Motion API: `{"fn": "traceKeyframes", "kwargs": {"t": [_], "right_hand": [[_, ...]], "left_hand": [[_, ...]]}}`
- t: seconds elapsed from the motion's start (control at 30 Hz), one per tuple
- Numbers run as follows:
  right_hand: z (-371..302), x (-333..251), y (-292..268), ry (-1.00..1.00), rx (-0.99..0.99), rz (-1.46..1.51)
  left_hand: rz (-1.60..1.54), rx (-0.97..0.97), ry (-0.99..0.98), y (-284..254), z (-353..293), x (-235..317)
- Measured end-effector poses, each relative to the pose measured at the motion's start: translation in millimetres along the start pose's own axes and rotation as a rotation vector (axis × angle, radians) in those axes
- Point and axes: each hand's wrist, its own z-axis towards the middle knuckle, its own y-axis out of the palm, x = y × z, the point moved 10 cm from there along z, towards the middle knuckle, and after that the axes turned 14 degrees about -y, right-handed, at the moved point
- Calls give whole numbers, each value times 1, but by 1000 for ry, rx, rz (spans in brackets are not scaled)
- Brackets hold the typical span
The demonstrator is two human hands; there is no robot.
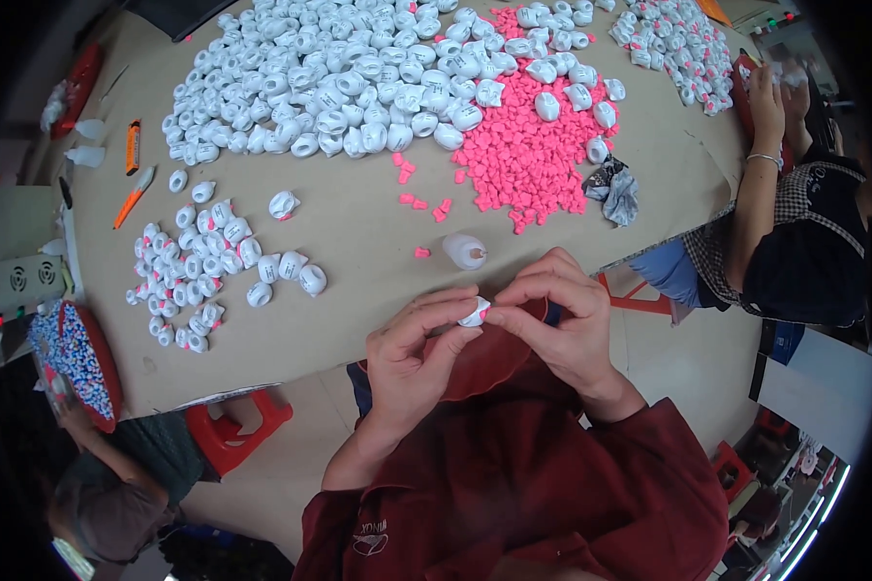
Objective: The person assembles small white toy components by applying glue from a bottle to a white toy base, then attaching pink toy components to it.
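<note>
My left hand (412, 353) and my right hand (562, 315) meet just over the near edge of the brown table (358, 242). Together they pinch one small white plastic piece (475, 312) with a pink spot between thumbs and forefingers. A small white squeeze bottle (465, 251) stands on the table just beyond my hands. A few loose pink bits (421, 252) lie near it.
A big heap of white pieces (349, 77) and a pile of pink bits (533, 155) fill the far table. A smaller group of white pieces (199, 271) lies at left. Another person (794, 232) works at right, and a person sits lower left. Red stools stand nearby.
</note>
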Motion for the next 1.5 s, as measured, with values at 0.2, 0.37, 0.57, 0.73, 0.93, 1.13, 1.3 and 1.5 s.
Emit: {"fn": "traceKeyframes", "kwargs": {"t": [0.2, 0.37, 0.57, 0.73, 0.93, 1.13, 1.3, 1.5], "right_hand": [[3, -13, 10, -163, -79, -43], [4, -19, 10, -256, -49, -83], [1, -21, 15, -274, -16, -70], [-1, -9, 11, -243, -7, -67], [17, 3, 0, -76, 135, -146], [27, -2, 22, -224, -25, -230], [24, -4, 13, -250, 61, -201], [7, 14, -1, -82, 325, 309]], "left_hand": [[-135, -24, -101, -2, 1, -7], [-137, -11, -134, -1, 3, -8], [-50, -9, -95, -3, 2, 0], [325, 237, 15, -34, 0, 16], [1013, 711, 333, -52, 5, 80], [1034, 592, 409, -39, 72, 102], [1158, 493, 413, -29, 98, 93], [1095, 463, 487, -22, 71, 101]]}}
